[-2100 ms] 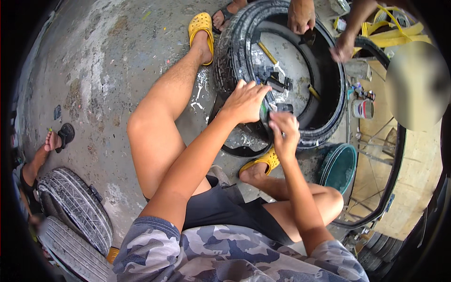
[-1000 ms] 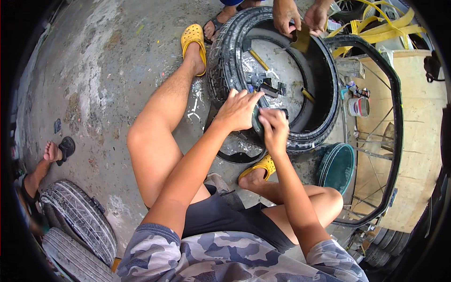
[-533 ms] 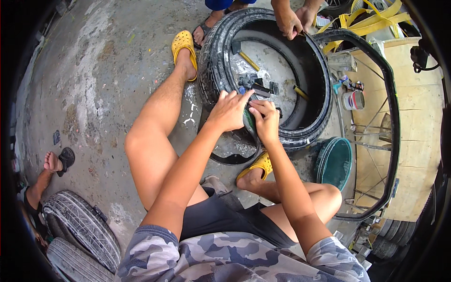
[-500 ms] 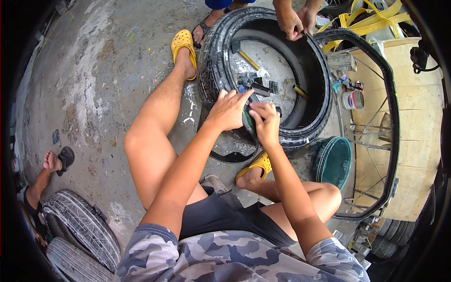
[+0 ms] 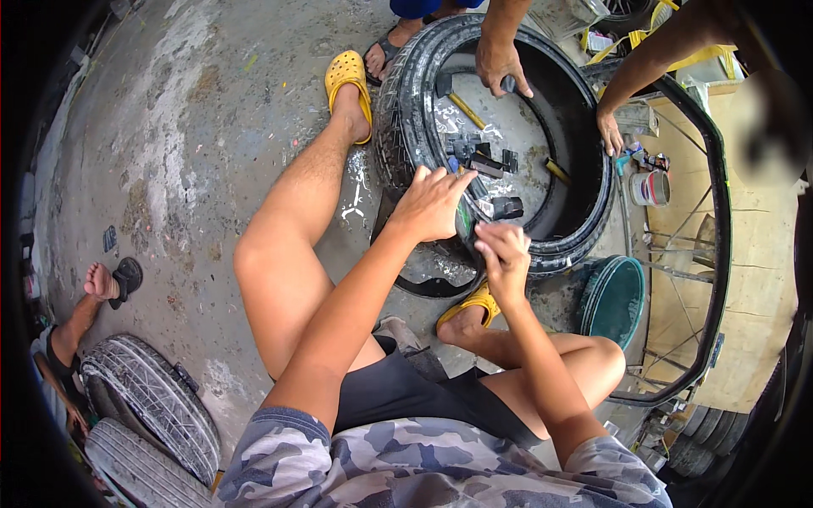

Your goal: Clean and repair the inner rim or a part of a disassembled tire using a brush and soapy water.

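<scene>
A large tyre (image 5: 398,127) lies on its side before me, with dark rubber pieces (image 5: 506,206) and yellow rod-like pieces (image 5: 466,108) inside its ring. My left hand (image 5: 428,205) is closed over the tyre's near edge, beside a greenish patch (image 5: 464,218) on a black rubber band. My right hand (image 5: 506,258) is just right of that band, fingers curled; what they hold is hidden. Another person's hands are at the far side: one (image 5: 500,68) over the ring with a small dark object, one (image 5: 610,134) on the right edge.
A green tub (image 5: 611,300) and a small bucket (image 5: 650,188) stand right of the tyre, by a large black frame (image 5: 716,254) and plywood (image 5: 754,296). Yellow straps (image 5: 694,59) lie at the top right. A second person's foot (image 5: 102,284) and more tyres (image 5: 152,406) are at the left.
My right hand has drawn back down and right from beside my left hand. The other person's hands, together half a second ago, have separated, one moving left, the other down to the tyre's right edge.
</scene>
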`<action>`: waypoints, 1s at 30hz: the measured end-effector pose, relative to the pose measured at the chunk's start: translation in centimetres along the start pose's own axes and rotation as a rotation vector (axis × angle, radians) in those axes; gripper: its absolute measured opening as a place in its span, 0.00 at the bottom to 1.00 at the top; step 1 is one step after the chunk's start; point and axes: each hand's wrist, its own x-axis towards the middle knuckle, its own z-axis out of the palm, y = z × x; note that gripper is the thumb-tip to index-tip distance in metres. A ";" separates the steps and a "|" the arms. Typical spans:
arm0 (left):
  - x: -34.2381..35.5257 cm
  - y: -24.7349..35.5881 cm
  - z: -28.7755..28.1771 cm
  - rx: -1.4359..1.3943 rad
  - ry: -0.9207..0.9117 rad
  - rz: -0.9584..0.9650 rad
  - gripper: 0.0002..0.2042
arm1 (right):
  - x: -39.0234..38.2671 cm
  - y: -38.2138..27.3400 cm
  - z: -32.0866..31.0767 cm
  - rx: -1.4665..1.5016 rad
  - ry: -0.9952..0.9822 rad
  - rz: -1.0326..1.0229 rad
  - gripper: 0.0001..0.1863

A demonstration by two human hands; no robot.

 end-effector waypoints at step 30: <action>0.7 0.2 -0.4 0.104 -0.118 0.049 0.15 | -3.5 -0.3 1.0 0.014 0.171 0.150 0.12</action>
